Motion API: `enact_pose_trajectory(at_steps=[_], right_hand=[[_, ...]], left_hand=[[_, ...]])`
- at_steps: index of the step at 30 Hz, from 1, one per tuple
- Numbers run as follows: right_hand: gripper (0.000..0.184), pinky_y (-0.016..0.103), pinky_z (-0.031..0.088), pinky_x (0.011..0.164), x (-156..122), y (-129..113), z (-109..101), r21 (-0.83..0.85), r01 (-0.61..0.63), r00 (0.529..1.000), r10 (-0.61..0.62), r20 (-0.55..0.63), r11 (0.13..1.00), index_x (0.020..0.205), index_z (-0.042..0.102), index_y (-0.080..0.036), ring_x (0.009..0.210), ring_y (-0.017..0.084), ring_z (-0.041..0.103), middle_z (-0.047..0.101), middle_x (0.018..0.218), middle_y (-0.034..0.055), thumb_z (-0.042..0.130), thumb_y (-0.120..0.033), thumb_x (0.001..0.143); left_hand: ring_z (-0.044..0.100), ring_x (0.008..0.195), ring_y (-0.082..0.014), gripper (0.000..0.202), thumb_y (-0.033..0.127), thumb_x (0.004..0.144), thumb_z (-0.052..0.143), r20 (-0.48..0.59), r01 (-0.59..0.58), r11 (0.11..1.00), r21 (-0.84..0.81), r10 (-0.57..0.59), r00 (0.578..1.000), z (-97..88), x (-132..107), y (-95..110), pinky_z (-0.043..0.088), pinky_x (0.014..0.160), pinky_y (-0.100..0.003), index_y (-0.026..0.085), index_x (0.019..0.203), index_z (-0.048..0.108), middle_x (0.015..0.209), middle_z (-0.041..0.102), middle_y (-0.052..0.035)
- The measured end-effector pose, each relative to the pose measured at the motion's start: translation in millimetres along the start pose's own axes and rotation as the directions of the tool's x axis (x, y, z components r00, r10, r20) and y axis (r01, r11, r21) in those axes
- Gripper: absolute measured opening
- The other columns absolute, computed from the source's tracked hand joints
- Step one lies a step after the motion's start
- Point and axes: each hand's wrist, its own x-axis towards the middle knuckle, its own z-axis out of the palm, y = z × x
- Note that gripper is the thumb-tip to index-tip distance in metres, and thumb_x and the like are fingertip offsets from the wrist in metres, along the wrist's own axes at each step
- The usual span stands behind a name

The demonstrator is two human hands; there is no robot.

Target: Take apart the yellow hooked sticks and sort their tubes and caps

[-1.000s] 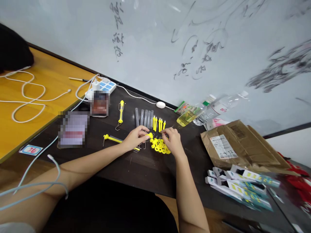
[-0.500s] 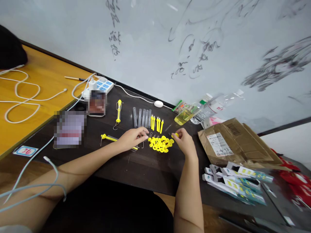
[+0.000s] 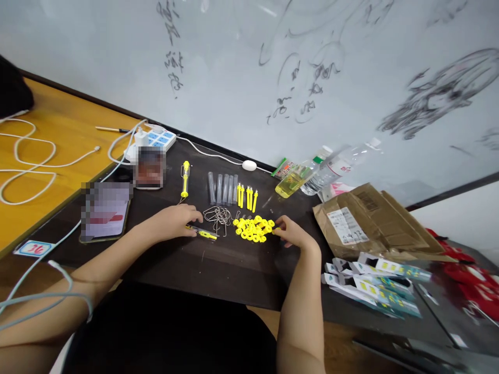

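My left hand (image 3: 181,221) curls over a clear tube with yellow end parts (image 3: 206,235), which lies on the dark table; its left end is hidden under the hand. My right hand (image 3: 293,232) is low at the right edge of a pile of small yellow rings (image 3: 253,229), fingertips closed around a yellow ring (image 3: 276,231). Between the hands lies a tangle of bent wire hooks (image 3: 219,218). Behind them are several clear tubes (image 3: 223,189) and a row of yellow rods (image 3: 247,196). A fully assembled yellow-capped tube (image 3: 185,179) lies farther back.
On the left are two phones (image 3: 107,208) (image 3: 150,169), a power strip (image 3: 163,140) and white cables. Bottles (image 3: 298,179), a cardboard package (image 3: 370,223) and flattened small boxes (image 3: 374,285) sit on the right. A whiteboard (image 3: 234,78) rises behind the table.
My left hand has moved left, off the wire hooks and onto the yellow-ended tube. My right hand has come down with a yellow piece to the pile's right edge. The view has shifted slightly.
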Motion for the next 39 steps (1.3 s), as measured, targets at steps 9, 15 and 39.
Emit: enact_pose_trajectory(at_steps=[9,15,39], right_hand=[[0.023,0.029,0.044,0.07,64,-4,2,-0.232,0.223,0.876,-0.299,-0.379,0.947,0.089,0.062,-0.014,0.074,0.016,0.056,0.058,0.078,0.0035,0.055,-0.02,0.068],[0.01,0.023,0.039,0.059,70,-31,2,-0.232,0.297,0.923,-0.341,-0.18,0.926,0.067,0.057,-0.016,0.06,0.011,0.053,0.058,0.064,-0.0013,0.053,-0.009,0.062],[0.032,0.025,0.044,0.055,-22,-99,89,0.718,0.445,0.796,-0.604,-0.044,0.535,0.106,0.058,-0.022,0.055,0.011,0.045,0.048,0.064,-0.0044,0.059,-0.035,0.077]], left_hand=[[0.056,0.089,-0.0191,0.017,0.026,0.08,0.059,-0.01,-0.032,0.999,0.024,0.032,0.999,18.1,-8,-10,0.039,0.08,-0.029,0.022,0.095,0.064,0.092,0.058,-0.0033],[0.057,0.088,-0.0181,0.015,0.03,0.084,0.055,-0.039,-0.053,0.999,-0.008,0.053,0.998,18.0,-8,-11,0.039,0.078,-0.027,0.023,0.094,0.064,0.092,0.058,-0.0026],[0.054,0.059,-0.0088,0.029,0.04,0.085,0.054,-0.187,-0.195,0.482,-0.854,0.066,0.98,34.4,68,33,0.045,0.054,-0.021,0.016,0.1,0.059,0.071,0.059,-0.0001]])
